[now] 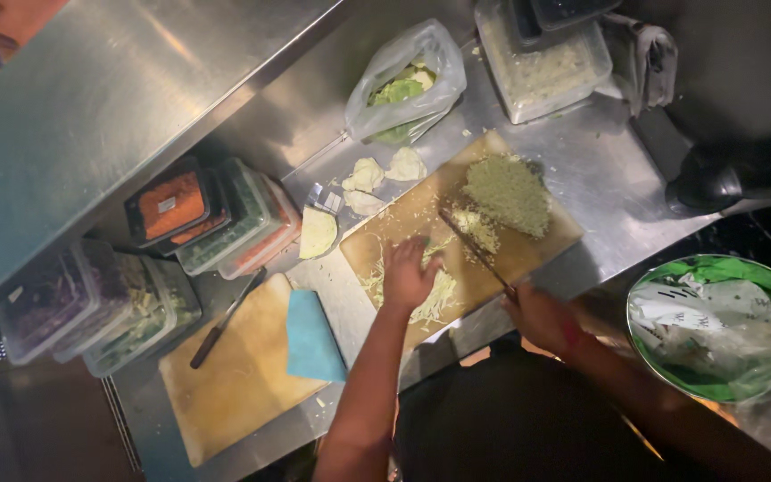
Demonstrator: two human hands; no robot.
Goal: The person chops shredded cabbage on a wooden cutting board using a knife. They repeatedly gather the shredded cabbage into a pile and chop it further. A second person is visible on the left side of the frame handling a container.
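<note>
The right hand [539, 314] is clenching the handle of a knife [475, 252], its blade angling away over the cutting board [537, 254]. Just left of it, the left hand [408, 275] is pressing flat, fingers released, on shredded cabbage [435, 299]. Beyond the blade tip a heap of chopped cabbage [509, 194] is lying.

I have one view only, from the camera on the head, looking almost straight down from above onto a steel counter [600, 170]. The frame sits rotated, so the counter edge runs diagonally from lower left to upper right. It stands back far enough to take in two cutting boards, the near one [510, 259] at centre and a second [225, 384] lower left. The left hand [408, 272] and right hand [537, 314] enter from the bottom edge. No second view shares the scene.
</note>
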